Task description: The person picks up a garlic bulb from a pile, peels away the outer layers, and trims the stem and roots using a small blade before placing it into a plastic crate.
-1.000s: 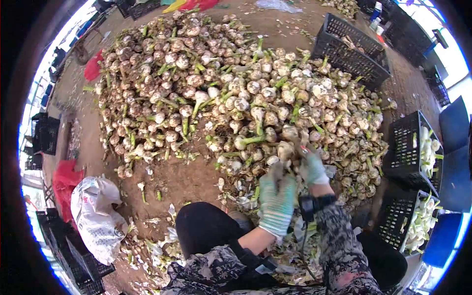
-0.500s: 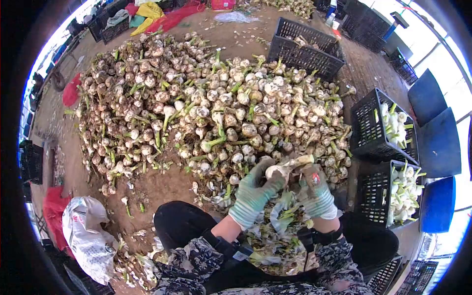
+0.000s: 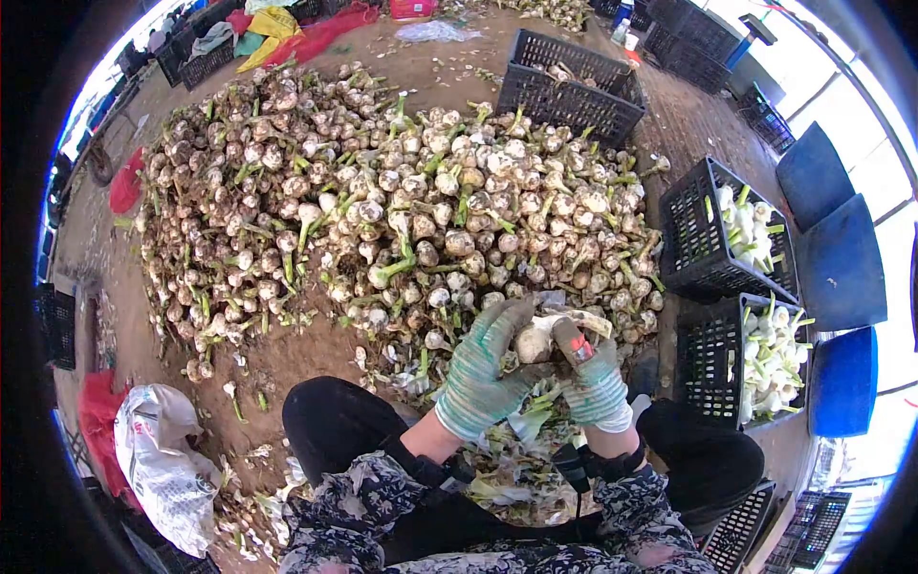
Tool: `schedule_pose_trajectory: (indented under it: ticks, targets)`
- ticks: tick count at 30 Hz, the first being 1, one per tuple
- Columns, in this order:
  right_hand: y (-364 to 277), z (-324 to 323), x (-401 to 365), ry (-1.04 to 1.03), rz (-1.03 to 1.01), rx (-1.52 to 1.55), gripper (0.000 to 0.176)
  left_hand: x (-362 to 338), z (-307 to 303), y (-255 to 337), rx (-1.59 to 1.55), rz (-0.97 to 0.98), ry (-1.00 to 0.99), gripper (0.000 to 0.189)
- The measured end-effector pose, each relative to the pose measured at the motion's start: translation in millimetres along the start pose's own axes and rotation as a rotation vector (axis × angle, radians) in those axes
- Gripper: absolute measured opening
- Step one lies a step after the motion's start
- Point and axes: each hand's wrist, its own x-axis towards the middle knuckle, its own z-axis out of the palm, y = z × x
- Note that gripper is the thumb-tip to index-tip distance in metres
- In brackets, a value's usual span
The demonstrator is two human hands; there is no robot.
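Observation:
My left hand (image 3: 481, 375), in a green-and-white striped glove, is closed around a garlic bulb (image 3: 534, 343) in front of my knees. The bulb has a pale side, and its stalk points right. Over the stalk end, my gloved right hand (image 3: 595, 381) closes from the right, with something red around its thumb. Just beyond my hands spreads a large heap of soil-stained garlic (image 3: 421, 201) with green stalks. Stripped skins and leaves (image 3: 516, 469) lie on the ground between my legs, below the hands.
To the right, two black crates (image 3: 690, 234) hold cleaner, whiter garlic, with blue panels (image 3: 841, 258) beside them. Behind the heap stands another black crate (image 3: 574, 91). On the left is a white sack (image 3: 163, 459) next to red netting (image 3: 98, 411).
My right hand has come in closer to the bulb, its thumb now against the stalk base. The bulb's stalk has tilted, now sloping down to the right. My view has shifted slightly.

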Motion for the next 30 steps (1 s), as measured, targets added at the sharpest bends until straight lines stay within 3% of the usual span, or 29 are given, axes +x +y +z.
schedule_pose_trajectory:
  ticks: [2, 8, 10, 11, 12, 14, 16, 17, 18, 20, 22, 23, 26, 27, 28, 30]
  targets:
    - [11, -6, 6, -0.039, 0.023, 0.257, 0.029, -1, -1, -3, 0.002, 0.004, -0.005, 0.058]
    - [32, -28, 17, -0.051, -0.008, 0.090, 0.030, 4, -7, 0, 0.063, 0.064, 0.008, 0.057]
    - [2, -2, 1, -0.023, -0.040, 0.190, 0.031, 4, -7, -1, 0.073, -0.018, 0.006, 0.051]
    - [3, 0, 3, -0.025, -0.053, 0.084, 0.032, 3, 2, -2, -0.231, -0.237, 0.094, 0.045]
    - [4, 1, 4, -0.027, -0.068, -0.021, 0.032, 3, 0, -5, -0.230, -0.236, 0.094, 0.045]
    - [27, -1, 6, -0.022, -0.146, -0.066, 0.032, 4, -6, -8, -0.748, -0.733, 0.069, 0.041]
    - [46, -5, 7, -0.002, -0.314, -0.159, 0.032, 4, 2, -18, -0.771, -0.677, 0.128, 0.040]
    - [21, -3, 3, 0.013, 0.001, -0.225, 0.034, 12, -1, -14, -0.834, -0.972, 0.105, 0.038]
    - [20, -3, 4, 0.012, 0.004, -0.228, 0.034, 14, -1, -12, -0.890, -1.277, 0.079, 0.037]
    - [21, -3, 2, 0.062, -0.228, -0.350, 0.032, -2, 23, -41, -0.929, -1.270, 0.059, 0.040]
    - [17, -5, 1, 0.056, -0.157, -0.251, 0.031, -19, 46, -63, -0.867, -0.588, 0.170, 0.044]
    - [15, -6, 1, 0.039, -0.088, -0.154, 0.030, -19, 43, -54, -0.551, -0.645, 0.112, 0.044]
    - [25, -8, -2, -0.017, -0.016, -0.141, 0.029, -14, 25, -36, -0.384, -0.476, 0.067, 0.043]
    - [23, -3, -6, 0.020, -0.146, -0.010, 0.027, -6, 24, -16, -0.640, -0.553, 0.146, 0.039]
    - [23, 2, -10, 0.058, -0.276, 0.121, 0.025, -4, 20, -12, -0.639, -0.551, 0.144, 0.039]
    - [39, 6, -7, 0.099, -0.203, 0.174, 0.023, -4, 12, -10, -1.076, -0.936, 0.138, 0.035]
